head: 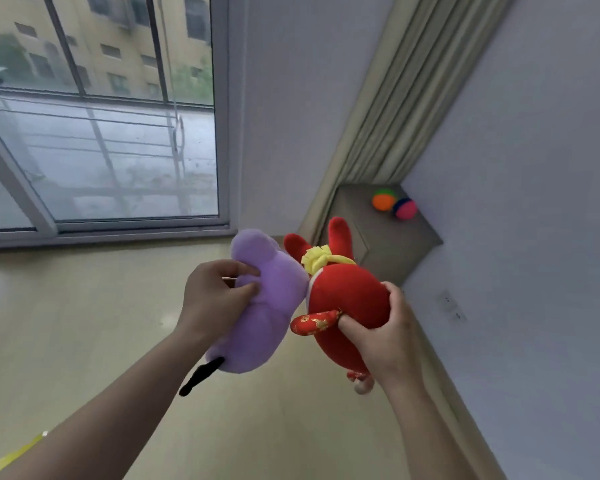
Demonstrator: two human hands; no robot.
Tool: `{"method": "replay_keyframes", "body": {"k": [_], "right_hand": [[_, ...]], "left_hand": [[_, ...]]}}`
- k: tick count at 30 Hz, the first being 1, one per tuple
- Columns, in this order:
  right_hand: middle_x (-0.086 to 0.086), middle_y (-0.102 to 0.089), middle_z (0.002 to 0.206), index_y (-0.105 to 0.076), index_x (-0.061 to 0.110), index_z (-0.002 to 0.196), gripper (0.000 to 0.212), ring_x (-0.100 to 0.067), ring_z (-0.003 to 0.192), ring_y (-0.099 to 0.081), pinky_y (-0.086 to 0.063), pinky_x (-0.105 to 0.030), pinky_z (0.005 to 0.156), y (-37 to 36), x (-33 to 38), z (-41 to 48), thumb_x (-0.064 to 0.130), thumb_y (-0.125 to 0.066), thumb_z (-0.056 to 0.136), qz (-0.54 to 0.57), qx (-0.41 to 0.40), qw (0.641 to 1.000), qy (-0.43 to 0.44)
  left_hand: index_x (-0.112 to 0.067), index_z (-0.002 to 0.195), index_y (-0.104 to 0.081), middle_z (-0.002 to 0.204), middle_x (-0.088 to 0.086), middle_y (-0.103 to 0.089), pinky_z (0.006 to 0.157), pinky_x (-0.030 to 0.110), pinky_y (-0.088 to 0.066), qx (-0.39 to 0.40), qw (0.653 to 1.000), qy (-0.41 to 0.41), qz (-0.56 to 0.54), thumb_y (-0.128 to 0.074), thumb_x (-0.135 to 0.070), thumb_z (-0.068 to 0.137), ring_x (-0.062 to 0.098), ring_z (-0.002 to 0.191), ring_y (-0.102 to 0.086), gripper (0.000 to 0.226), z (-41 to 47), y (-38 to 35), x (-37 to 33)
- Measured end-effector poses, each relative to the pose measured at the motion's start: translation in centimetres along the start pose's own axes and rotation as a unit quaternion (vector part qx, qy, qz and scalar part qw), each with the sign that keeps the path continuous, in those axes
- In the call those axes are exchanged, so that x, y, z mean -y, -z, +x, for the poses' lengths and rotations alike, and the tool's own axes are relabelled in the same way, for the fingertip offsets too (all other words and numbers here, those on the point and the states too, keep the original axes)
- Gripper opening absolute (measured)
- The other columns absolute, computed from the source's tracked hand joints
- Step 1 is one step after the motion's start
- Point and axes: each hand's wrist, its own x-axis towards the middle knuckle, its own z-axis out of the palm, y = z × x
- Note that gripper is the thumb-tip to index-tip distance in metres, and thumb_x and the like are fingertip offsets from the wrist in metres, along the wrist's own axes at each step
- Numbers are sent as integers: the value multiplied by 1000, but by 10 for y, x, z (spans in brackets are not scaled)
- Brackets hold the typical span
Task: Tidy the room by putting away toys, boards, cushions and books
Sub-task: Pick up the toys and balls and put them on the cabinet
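A purple plush toy [260, 317] with a black tail hangs in the air at the centre of the view; my left hand [215, 296] grips its side with curled fingers. Right beside it, touching, is a red plush rabbit [343, 292] with a yellow bow and a patterned red arm. My right hand [381, 327] holds the rabbit's body from the right, thumb pressed under its arm. Both toys are held above the pale floor, in front of a grey cabinet [395, 244].
Two colourful balls, an orange-green ball [383, 199] and a pink-blue ball [405, 208], lie on the cabinet top in the corner. A beige curtain [388, 126] hangs behind it. A large window [101, 116] fills the left wall. A wall socket [451, 306] sits low on the right wall.
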Motion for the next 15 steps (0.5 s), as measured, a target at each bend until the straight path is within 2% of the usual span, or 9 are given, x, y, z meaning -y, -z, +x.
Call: {"method": "replay_keyframes", "body": {"k": [1,3,5,7,9,12,14,15], "right_hand": [[8,-46,123,-35,33,137,84,-17,105,-52,-54,-31,69,6,-7,8,44,-77,65,-1,-5,1000,-12],[9,-44,124,-33,34,138,83,-17,104,-51,-45,-18,52,14,-20,27,43,-76,67,-4,-14,999,-34],[10,-42,124,-32,34,138,83,-15,102,-49,-40,-15,51,20,-30,49,43,-76,69,-13,-20,999,-46],[13,-41,120,-32,33,139,82,-13,101,-47,-43,-19,58,23,-38,76,43,-76,71,-15,-29,998,-54],[12,-41,119,-33,31,139,83,-13,101,-47,-45,-22,64,26,-42,103,43,-76,71,-24,-42,997,-64],[11,-43,120,-32,30,140,82,-14,99,-47,-36,-10,46,26,-46,146,41,-76,72,-31,-58,993,-98],[10,-43,119,-32,29,140,80,-14,98,-46,-34,-9,46,26,-48,169,39,-76,73,-30,-61,990,-120],[9,-45,121,-32,30,140,80,-14,98,-46,-38,-12,50,27,-49,183,40,-76,73,-30,-66,989,-128]], "left_hand": [[-29,71,-72,71,-13,-69,53,7,-40,12,1000,-4,5,-72,-10,74,-8,58,-59,20,7,-12,-5],[-28,72,-73,68,-13,-69,51,5,-40,37,999,-6,9,-72,-9,73,-8,58,-59,19,24,-36,-11],[-27,72,-73,66,-14,-69,52,5,-42,61,998,-11,11,-72,-8,73,-8,58,-59,19,46,-59,-15],[-28,71,-73,68,-21,-67,53,8,-42,78,997,-11,16,-72,-9,73,-7,59,-59,19,73,-81,-18],[-29,71,-73,66,-22,-67,57,14,-43,87,996,-4,6,-71,-9,73,-7,58,-59,19,101,-99,-22],[-28,71,-73,66,-21,-68,58,18,-40,107,994,0,8,-69,-10,74,-8,59,-58,19,148,-125,-32],[-26,71,-73,67,-22,-67,57,17,-38,128,992,3,13,-68,-8,75,-9,59,-57,19,177,-138,-40],[-25,71,-73,66,-22,-68,57,16,-38,140,990,2,14,-68,-7,75,-9,59,-57,19,194,-147,-44]]}}
